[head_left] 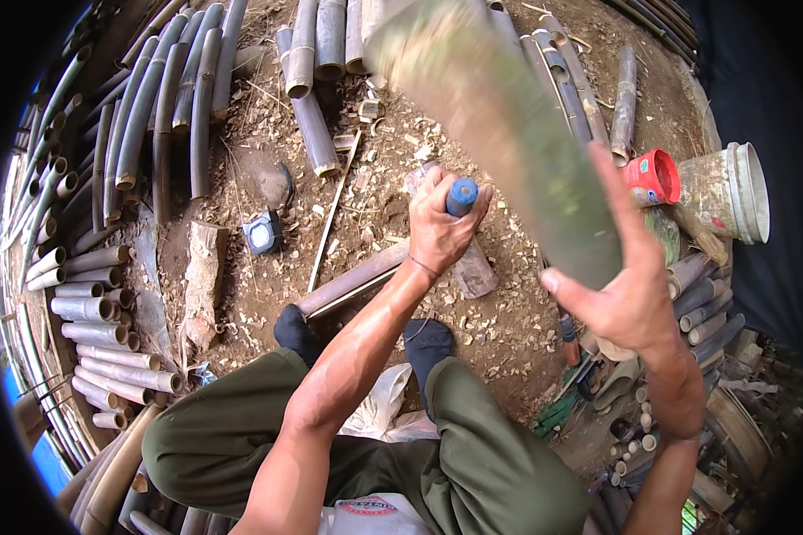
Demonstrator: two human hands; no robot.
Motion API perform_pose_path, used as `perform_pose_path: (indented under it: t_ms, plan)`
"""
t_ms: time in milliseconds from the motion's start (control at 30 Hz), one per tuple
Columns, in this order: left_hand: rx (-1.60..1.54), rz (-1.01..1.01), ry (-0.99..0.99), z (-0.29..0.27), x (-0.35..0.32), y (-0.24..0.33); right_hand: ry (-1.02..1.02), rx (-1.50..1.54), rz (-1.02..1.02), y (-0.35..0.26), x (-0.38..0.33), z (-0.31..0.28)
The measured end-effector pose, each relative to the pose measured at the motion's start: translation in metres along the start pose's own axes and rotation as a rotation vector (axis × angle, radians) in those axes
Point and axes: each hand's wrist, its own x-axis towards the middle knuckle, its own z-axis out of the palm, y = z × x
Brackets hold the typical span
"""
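Observation:
My left hand (446, 227) is wrapped round the blue end of an upright tool handle (461, 197); the rest of the tool is hidden beneath the fist. A short wooden block (475, 270) lies on the ground just below that hand. Beside it, a length of bamboo (352, 278) runs from near my left foot toward the hand. My right hand (629, 299), thumb and fingers spread to either side, grips the near end of a thick, green-brown club-like piece of wood (517, 134). That piece is raised, slanting up to the left, and smeared by motion.
Bamboo poles (165, 107) lie along the far left, with cut bamboo lengths (107, 334) stacked nearer. A rough log (203, 276) and a dark boxy object (262, 233) sit left of centre. At right are a red tub (653, 178) and a whitish bucket (723, 194). Chips litter the dirt.

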Motion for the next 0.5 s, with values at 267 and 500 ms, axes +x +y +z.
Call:
perform_pose_path:
  t_ms: [267, 500]
  plan:
    - [-0.288, -0.148, -0.135, 0.014, -0.007, -0.011, -0.256, -0.38, 0.201, 0.006, 0.004, -0.012]
    - [-0.389, -0.433, -0.492, -0.008, 0.0, 0.007, 0.063, 0.037, 0.103, 0.028, -0.021, 0.012]
